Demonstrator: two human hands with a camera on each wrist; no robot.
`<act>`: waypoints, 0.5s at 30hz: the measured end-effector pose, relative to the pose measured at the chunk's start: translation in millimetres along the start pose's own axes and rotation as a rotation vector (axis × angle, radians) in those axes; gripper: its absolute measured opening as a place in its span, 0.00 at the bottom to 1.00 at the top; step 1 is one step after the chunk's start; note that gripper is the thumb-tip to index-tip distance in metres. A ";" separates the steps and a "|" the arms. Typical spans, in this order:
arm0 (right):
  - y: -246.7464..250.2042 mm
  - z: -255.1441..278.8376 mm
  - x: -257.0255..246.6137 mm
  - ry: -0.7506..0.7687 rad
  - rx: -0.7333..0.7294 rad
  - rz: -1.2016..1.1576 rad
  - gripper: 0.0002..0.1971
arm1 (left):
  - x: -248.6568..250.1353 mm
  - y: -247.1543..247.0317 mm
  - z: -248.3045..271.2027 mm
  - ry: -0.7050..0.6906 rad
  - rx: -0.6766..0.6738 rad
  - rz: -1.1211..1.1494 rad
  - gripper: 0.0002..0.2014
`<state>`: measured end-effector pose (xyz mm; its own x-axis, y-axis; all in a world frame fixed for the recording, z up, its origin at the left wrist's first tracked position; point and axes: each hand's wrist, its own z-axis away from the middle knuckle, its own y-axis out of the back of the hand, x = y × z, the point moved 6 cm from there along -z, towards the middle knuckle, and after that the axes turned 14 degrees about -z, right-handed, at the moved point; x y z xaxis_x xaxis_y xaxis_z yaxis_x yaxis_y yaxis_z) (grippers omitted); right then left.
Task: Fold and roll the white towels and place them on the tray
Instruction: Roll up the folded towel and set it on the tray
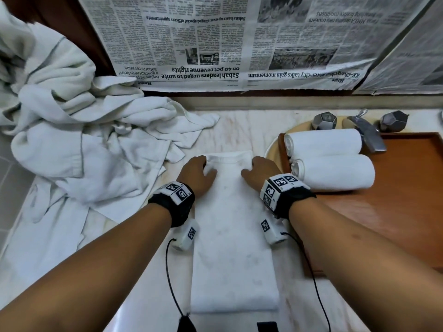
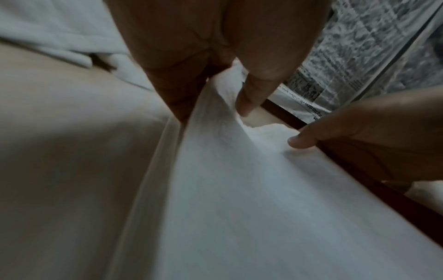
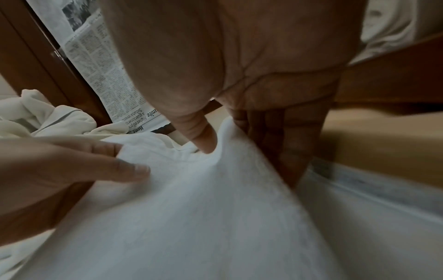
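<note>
White loose towels (image 1: 79, 140) lie heaped at my far left on the desk (image 1: 239, 125). My left hand (image 1: 197, 174) and right hand (image 1: 259, 172) each pinch the folded towel's (image 1: 233, 236) far edge; two rolled towels (image 1: 330, 159) lie on the wooden tray (image 1: 395, 212).

You are standing at a bathroom vanity: a pale marble counter (image 1: 239, 123) runs before you, and at two o'clock a chrome tap (image 1: 366, 133) with two faceted knobs (image 1: 324, 121) hangs over a basin rim (image 1: 272, 147). At ten o'clock lies a heap of white linen (image 1: 72, 130); newspaper (image 1: 215, 44) covers the wall at twelve.
</note>
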<state>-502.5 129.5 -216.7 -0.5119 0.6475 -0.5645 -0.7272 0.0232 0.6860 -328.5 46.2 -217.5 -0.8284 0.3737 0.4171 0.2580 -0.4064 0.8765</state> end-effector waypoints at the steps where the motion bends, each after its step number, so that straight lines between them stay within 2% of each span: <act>1: 1.2 -2.7 -0.8 0.003 0.013 -0.013 0.13 | 0.4 1.4 -1.6 -0.009 -0.003 0.010 0.08; 3: 0.8 -4.1 -1.1 -0.017 0.001 -0.014 0.14 | -4.4 -0.4 -6.1 0.029 -0.046 0.025 0.17; 5: -0.2 -5.2 -2.6 -0.030 -0.012 -0.022 0.15 | -12.9 -2.8 -10.4 0.128 -0.089 0.037 0.27; 7: -1.3 -7.9 -5.0 -0.023 0.005 -0.051 0.12 | -17.2 -5.0 -17.9 0.162 -0.111 0.051 0.29; 12: -9.4 -18.6 -3.9 0.005 0.066 -0.051 0.11 | -16.2 -1.4 -28.1 0.179 -0.118 0.043 0.27; 15: -6.0 -23.7 -2.6 -0.011 0.082 -0.062 0.12 | -21.1 -2.1 -36.7 0.181 -0.078 0.032 0.14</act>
<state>-507.7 109.6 -230.3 -0.4615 0.6514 -0.6023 -0.7174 0.1253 0.6853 -329.8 8.6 -236.9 -0.8983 0.2064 0.3879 0.2519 -0.4814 0.8395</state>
